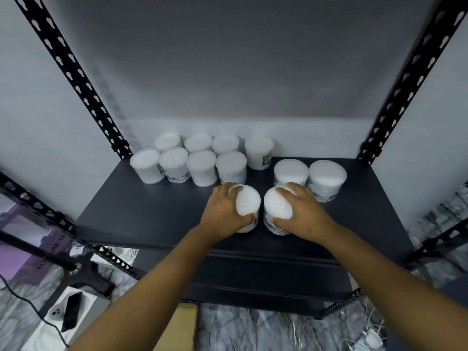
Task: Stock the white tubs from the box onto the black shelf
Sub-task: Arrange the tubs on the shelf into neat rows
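Note:
Two white tubs stand side by side near the front of the black shelf (152, 214). My left hand (222, 211) grips the left tub (248, 202) from its left side, fingers over the lid and thumb low on the wall. My right hand (301, 211) grips the right tub (277, 206) from its right side in the same way. Both tubs rest upright on the shelf board. Behind them stand two more tubs (291, 172) at the right and several tubs (201, 167) in two rows at the back left. A cardboard box (181, 325) shows partly below, between my forearms.
Black slotted uprights (76, 77) frame the shelf left and right, with a grey wall behind. Lower shelf boards (266, 272) lie under the top one. A phone box (63, 315), a cable and loose wires lie on the marbled floor.

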A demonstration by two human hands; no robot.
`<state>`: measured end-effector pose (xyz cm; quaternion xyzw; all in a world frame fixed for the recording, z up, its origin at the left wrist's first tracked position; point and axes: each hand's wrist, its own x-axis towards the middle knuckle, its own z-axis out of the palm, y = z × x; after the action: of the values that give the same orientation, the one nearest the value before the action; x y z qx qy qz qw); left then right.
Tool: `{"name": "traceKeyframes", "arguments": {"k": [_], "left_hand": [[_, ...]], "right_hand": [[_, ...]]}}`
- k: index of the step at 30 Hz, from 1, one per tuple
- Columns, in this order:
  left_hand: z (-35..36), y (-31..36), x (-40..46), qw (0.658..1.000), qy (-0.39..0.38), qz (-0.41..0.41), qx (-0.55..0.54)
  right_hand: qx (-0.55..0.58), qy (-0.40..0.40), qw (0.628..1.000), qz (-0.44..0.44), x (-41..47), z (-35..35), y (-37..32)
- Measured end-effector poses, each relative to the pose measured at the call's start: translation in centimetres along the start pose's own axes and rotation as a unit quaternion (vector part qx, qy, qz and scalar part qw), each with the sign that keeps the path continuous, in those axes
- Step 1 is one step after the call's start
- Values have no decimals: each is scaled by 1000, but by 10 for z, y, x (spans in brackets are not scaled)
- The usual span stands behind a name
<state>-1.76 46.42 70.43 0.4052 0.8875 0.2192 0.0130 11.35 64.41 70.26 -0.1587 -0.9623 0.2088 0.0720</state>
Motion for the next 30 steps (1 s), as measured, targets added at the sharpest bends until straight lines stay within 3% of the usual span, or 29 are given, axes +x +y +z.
{"name": "traceKeyframes", "arguments": {"k": [15,30], "left_hand": [[34,72,18,999,-34,28,-9],[53,93,26,998,-53,24,-16]], "right_hand": [[2,9,999,48,-29,-33,66],[38,22,998,52,-39,-41,89]]}}
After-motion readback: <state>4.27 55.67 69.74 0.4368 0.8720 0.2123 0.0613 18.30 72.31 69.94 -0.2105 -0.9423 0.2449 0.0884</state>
